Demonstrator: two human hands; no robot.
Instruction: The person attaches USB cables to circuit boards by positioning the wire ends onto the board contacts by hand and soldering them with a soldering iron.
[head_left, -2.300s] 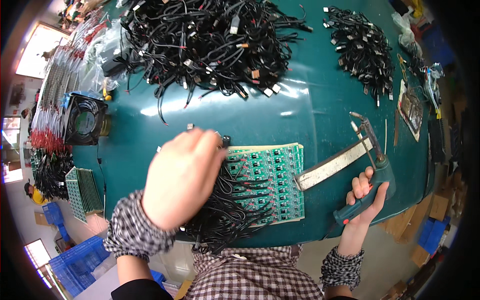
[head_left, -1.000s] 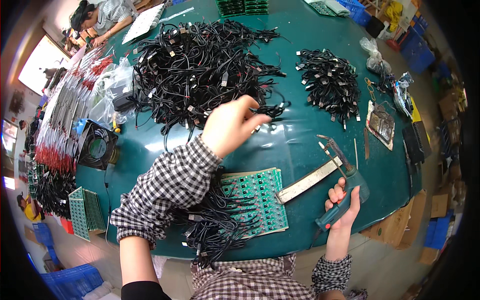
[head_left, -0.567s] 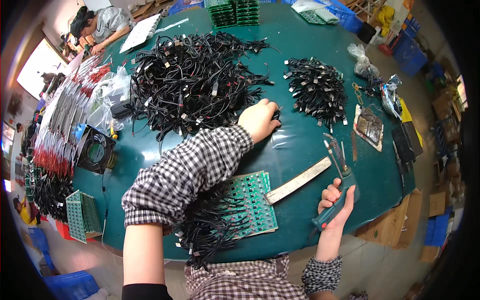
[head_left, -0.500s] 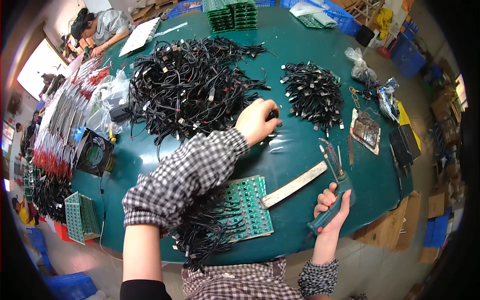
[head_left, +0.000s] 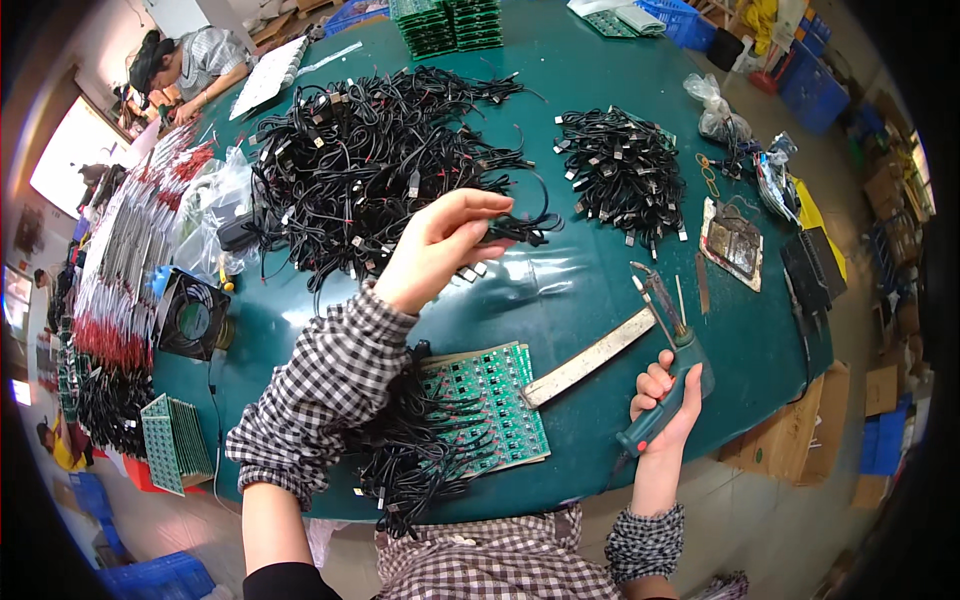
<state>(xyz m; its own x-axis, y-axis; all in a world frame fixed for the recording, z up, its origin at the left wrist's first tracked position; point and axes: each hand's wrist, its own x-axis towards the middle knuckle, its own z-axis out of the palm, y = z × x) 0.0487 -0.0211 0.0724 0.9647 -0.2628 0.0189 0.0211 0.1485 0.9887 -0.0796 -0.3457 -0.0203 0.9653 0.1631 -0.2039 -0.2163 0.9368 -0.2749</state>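
My left hand [head_left: 440,248] is closed on a black USB cable [head_left: 527,232], held at the near right edge of a big tangled pile of black cables [head_left: 350,170]. My right hand [head_left: 672,408] grips a green soldering gun [head_left: 704,366], its tip end pointing up and away from me. Close to my body lies a green circuit board panel [head_left: 512,408] with many small parts. Black cables [head_left: 405,465] are attached along its left side and bunch together there. A worn whitish strip [head_left: 590,358] reaches from the panel's right edge toward the soldering gun.
Right of the big pile is a smaller cable heap [head_left: 622,180]. A grubby solder tray [head_left: 732,245] sits farther right. At left stand a small black fan [head_left: 192,315] and stacked boards [head_left: 175,445]. More board stacks [head_left: 445,28] are at the far edge. A co-worker [head_left: 205,65] sits far left.
My left hand has come back from the pile's edge, moving left and toward me, with a cable now seen in its fingers. The right hand still holds the soldering gun, nearly unmoved.
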